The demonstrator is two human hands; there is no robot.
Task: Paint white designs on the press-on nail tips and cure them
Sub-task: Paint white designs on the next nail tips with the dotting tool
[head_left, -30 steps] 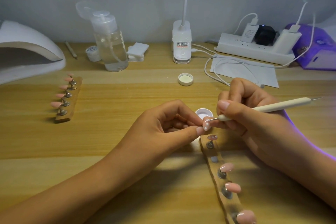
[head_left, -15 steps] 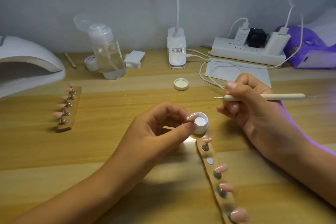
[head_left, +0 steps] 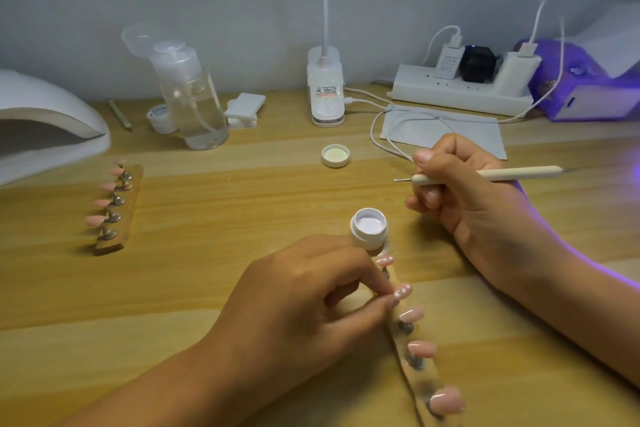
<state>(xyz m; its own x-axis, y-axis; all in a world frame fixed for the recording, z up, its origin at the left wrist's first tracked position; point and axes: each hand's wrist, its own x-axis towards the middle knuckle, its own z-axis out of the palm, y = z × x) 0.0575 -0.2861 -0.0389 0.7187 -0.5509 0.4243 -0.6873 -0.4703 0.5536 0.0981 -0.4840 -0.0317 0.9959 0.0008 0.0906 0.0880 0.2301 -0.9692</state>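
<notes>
Left hand (head_left: 301, 305) moved dotted tip (head_left: 403, 290) onto holder strip (head_left: 425, 385), seemingly seated.

A home nail-art desk: a wooden table (head_left: 242, 204) against a plain wall, with a curing lamp (head_left: 45, 121), power strip (head_left: 460, 94), pump bottle (head_left: 194, 97) and nail-tip holders (head_left: 117, 208).

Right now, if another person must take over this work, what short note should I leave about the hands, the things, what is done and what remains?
Left hand: pinches a dotted nail tip at the second post of the near strip; whether it is seated, cannot tell.
Right hand: holds the dotting tool, apart from the open white gel jar; its lid lies farther back.
Done: the first tip and the pinched one carry white dots.
Left to do: three plain tips on that strip; the left strip has tips too small to judge; curing in the white lamp.
</notes>
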